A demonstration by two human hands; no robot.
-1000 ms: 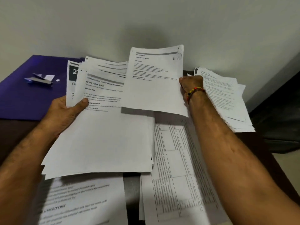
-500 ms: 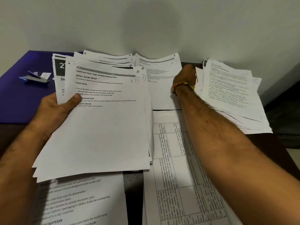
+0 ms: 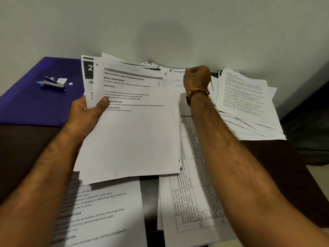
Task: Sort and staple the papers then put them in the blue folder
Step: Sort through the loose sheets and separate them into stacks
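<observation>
Since a second ago the right hand has carried its single sheet down and now rests curled over the sheet against the wall at twelve o'clock; whether it still pinches the paper I cannot tell. At nine o'clock of it the left hand grips the fanned stack of papers, thumb on top, fingers beneath. At three o'clock lies a loose pile of sheets. Toward six o'clock lie a table sheet and a text sheet. At ten o'clock the blue folder lies flat with the stapler on it.
</observation>
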